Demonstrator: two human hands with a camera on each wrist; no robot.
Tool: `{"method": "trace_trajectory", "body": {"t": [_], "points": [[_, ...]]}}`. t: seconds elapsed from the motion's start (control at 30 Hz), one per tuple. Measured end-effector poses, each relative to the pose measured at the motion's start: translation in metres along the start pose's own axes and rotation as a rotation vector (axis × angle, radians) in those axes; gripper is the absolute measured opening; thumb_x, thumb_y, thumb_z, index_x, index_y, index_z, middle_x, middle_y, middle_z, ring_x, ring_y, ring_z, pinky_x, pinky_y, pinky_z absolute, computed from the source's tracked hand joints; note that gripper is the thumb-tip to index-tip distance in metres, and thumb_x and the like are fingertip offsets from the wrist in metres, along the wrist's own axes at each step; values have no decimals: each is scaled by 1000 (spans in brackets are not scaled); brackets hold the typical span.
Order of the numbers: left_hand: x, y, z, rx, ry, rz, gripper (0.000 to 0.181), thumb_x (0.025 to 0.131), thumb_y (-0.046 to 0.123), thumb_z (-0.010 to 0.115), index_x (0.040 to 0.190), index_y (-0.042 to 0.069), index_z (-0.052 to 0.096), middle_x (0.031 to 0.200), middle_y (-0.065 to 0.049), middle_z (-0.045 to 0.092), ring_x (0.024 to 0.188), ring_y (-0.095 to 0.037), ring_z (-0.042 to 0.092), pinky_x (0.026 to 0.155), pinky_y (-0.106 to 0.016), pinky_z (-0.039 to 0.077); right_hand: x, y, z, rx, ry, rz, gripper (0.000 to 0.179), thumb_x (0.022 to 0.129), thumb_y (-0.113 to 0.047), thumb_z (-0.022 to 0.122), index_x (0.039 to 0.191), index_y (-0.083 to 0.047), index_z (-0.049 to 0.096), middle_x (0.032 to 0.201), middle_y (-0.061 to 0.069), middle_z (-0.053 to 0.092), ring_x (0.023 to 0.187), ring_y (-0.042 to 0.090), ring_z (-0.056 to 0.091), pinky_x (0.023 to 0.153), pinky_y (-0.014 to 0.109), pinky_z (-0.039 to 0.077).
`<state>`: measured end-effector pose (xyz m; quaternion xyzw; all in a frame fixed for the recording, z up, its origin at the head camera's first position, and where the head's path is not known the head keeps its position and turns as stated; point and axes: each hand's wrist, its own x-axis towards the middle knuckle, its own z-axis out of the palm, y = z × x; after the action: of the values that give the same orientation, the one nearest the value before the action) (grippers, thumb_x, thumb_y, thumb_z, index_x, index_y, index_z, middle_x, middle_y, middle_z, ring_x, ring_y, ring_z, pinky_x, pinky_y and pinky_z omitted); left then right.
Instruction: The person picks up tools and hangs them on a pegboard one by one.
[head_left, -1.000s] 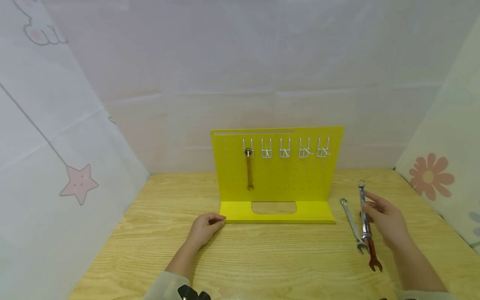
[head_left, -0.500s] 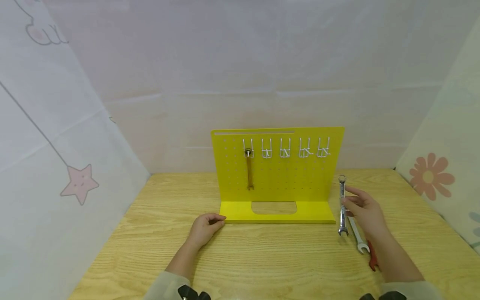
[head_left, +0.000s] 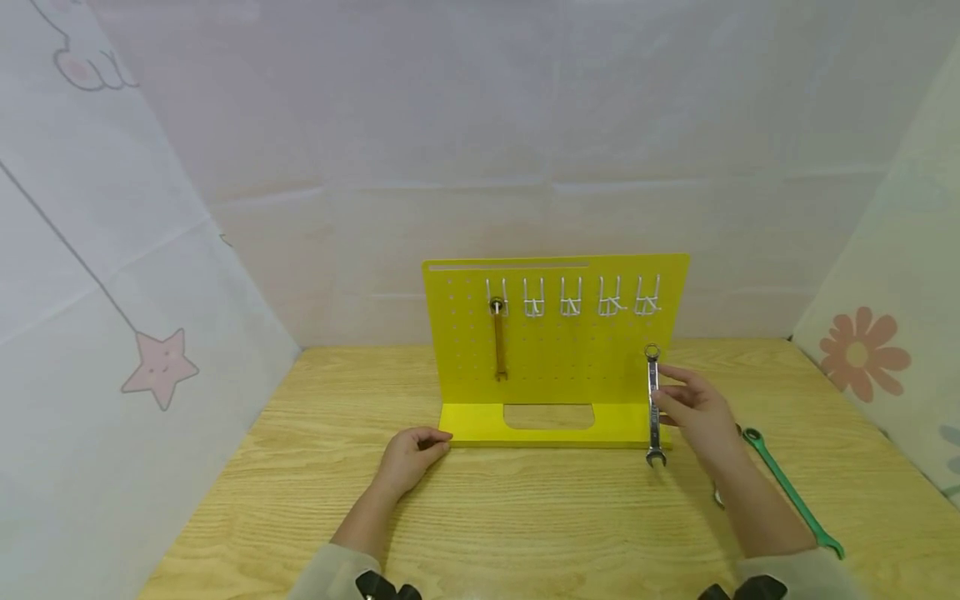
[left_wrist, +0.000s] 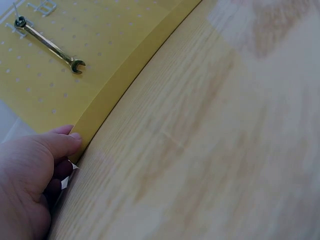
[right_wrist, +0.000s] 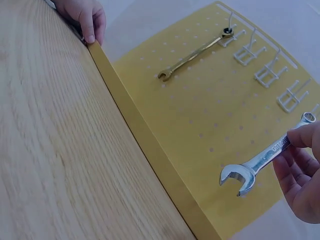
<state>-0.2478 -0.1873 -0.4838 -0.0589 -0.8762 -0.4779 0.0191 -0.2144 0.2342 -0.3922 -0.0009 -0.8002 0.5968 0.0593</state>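
Observation:
In my right hand (head_left: 699,412) I pinch a shiny silver combination wrench (head_left: 653,408) between thumb and fingers. It hangs upright, ring end up and open end down, before the right end of the yellow pegboard (head_left: 555,354). The right wrist view shows the same wrench (right_wrist: 267,154) in front of the board. My left hand (head_left: 408,458) pinches the front left corner of the board's base; in the left wrist view the thumb (left_wrist: 67,144) lies on that edge. A brass-coloured wrench (head_left: 500,343) hangs from the leftmost white hook, and several other hooks (head_left: 571,298) hold nothing.
On the wooden table (head_left: 555,517) to the right lies a green wrench (head_left: 791,490), beside my right forearm. The forearm hides most of another wrench (head_left: 718,497). A pale printed cloth (head_left: 480,167) stands behind and at both sides.
My right hand has lifted the silver wrench off the pile and carried it left to the board. The green wrench has come into sight. My left hand has stayed put.

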Motion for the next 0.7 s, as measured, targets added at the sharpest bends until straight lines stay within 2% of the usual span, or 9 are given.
{"method": "trace_trajectory", "body": {"t": [0.13,0.33,0.57,0.7], "points": [[-1,0,0,0,-2,-3,11,90,12,69,98,12,77,101,-2,73,91,-12,61,79,-27,49,2,-6,9,-6,-14,4,54,98,-27,61,146,-9,44,97,-15,64,87,2,62,80,23,56],[-1,0,0,-6,-1,-5,10,90,13,70,98,12,77,100,-1,73,89,-11,61,78,-26,49,6,-17,25,15,-20,-13,49,98,-21,62,143,-7,48,97,-10,66,85,2,64,80,26,57],[0,0,0,4,2,-5,10,90,13,70,98,12,77,100,-1,73,91,-11,62,80,-27,49,11,-32,44,4,-37,-22,46,97,-19,63,140,-11,52,109,9,68,86,3,66,82,29,58],[0,1,0,11,4,-4,10,90,13,70,98,13,77,100,0,73,91,-11,62,80,-28,50,15,-41,54,24,-47,-30,45,96,-18,64,139,-11,54,109,9,68,86,3,66,84,31,58]]}}
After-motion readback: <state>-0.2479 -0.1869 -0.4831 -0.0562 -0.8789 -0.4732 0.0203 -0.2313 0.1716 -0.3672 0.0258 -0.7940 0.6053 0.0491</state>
